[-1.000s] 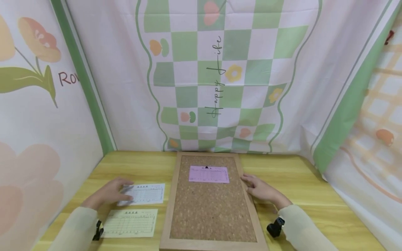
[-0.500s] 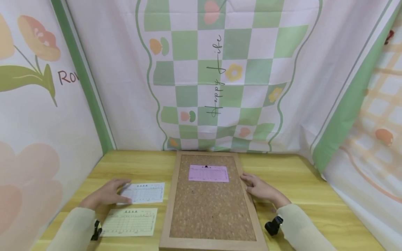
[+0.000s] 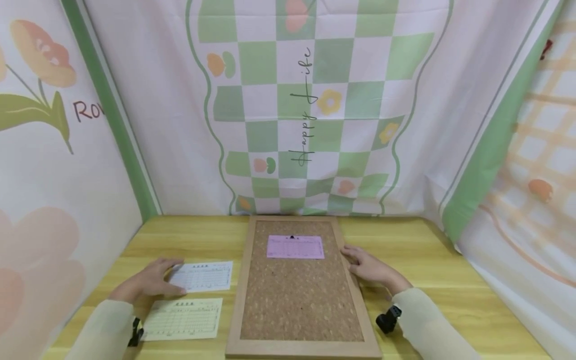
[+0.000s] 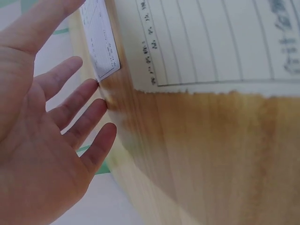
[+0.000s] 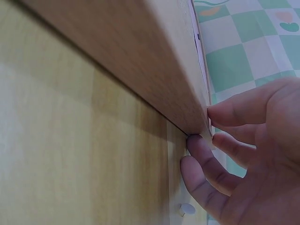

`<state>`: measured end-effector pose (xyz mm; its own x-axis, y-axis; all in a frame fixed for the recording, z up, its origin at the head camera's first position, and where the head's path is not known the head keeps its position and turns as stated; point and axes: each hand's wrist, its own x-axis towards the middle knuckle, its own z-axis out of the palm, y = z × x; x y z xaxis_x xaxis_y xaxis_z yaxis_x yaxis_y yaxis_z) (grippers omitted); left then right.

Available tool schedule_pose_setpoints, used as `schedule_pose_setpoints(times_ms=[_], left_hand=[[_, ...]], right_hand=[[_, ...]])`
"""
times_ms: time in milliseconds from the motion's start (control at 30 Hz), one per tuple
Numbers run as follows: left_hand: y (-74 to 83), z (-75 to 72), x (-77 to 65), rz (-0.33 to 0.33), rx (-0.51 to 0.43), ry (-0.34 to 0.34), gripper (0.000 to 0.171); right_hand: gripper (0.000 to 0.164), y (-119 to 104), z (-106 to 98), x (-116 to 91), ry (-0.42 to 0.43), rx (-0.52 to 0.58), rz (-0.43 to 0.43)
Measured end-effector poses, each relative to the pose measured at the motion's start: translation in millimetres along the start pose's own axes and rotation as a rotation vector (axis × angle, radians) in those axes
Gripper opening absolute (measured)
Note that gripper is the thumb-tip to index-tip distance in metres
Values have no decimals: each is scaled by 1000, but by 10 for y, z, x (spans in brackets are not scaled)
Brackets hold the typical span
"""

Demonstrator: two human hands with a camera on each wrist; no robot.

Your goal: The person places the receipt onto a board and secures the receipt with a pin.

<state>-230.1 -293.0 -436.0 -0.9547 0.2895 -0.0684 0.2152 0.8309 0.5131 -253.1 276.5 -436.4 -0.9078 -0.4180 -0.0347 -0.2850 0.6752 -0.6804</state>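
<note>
My left hand lies by the left end of a white printed form, fingers spread and relaxed. In the left wrist view the fingertips are near the form's corner; nothing is gripped. Below it lies a pale yellow form, its torn edge showing up close in the left wrist view. My right hand touches the right frame edge of a wood-framed cork board. In the right wrist view its fingertips rest along the top and side of the frame, loosely bent. A pink form is on the upper cork, a small black pin at its top edge.
The wooden table extends on both sides of the board. A checked curtain hangs behind it, with printed cloth at both sides. In the right wrist view a small white round object lies near the fingers.
The whole head view has shifted slightly left. The left thumb and fingers have drawn back a little along the white form; the right hand stays at the board's edge.
</note>
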Motion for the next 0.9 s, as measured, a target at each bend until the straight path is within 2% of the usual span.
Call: schedule_pose_setpoints(times_ms=[200, 367, 900], left_hand=[[-21, 5, -12, 25, 29, 14, 91], [-4, 5, -13, -20, 17, 13, 93], [51, -13, 24, -51, 51, 11, 94]], right_hand=[[52, -21, -3, -3, 2, -12, 6], [52, -41, -6, -10, 4, -12, 7], [51, -45, 3, -13, 1, -13, -11]])
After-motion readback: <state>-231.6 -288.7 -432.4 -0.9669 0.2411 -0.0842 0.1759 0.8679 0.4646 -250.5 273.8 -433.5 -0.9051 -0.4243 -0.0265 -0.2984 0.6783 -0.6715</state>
